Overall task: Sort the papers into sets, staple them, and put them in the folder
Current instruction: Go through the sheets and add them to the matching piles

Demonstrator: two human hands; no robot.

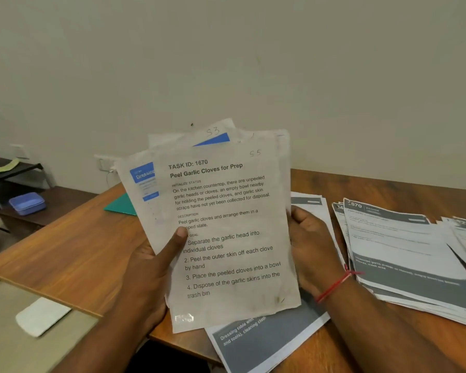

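Above the wooden tabletop (73, 246), a fanned sheaf of papers (226, 238) is held upright, its front sheet headed "Peel Garlic Cloves for Prep" and marked S5. The left hand (151, 270) grasps its lower left edge, thumb on the front, fingers hidden behind; the right hand (310, 243) grips the right edge likewise. Under the sheaf, one grey-banded sheet (267, 337) overhangs the tabletop's near edge. Overlapping stacks of printed pages (404, 251) lie to the right, and a green folder (121, 205) lies behind to the left.
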